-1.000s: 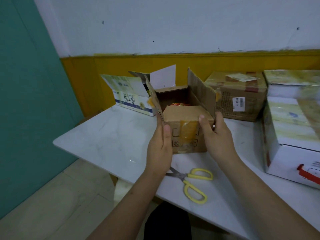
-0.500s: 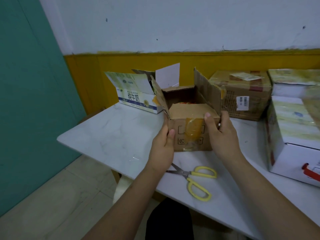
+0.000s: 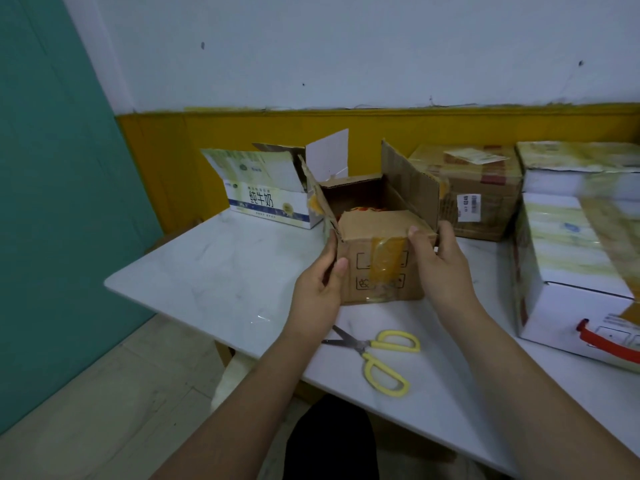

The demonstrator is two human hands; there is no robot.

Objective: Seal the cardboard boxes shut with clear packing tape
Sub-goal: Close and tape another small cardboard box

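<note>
Near flap of cardboard box (image 3: 377, 258) now folded lower vs 0.5 s ago; left hand (image 3: 320, 289) & right hand (image 3: 441, 268) still grip box corners, fingers curled.

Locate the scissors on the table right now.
In the head view, the yellow-handled scissors lie near the table's front edge, between the forearms, just nearer than the open brown box.

A makeshift packing room: taped cartons (image 3: 464, 188) crowd a marble table (image 3: 214, 271) (scissors (image 3: 377, 355) nearby).
</note>
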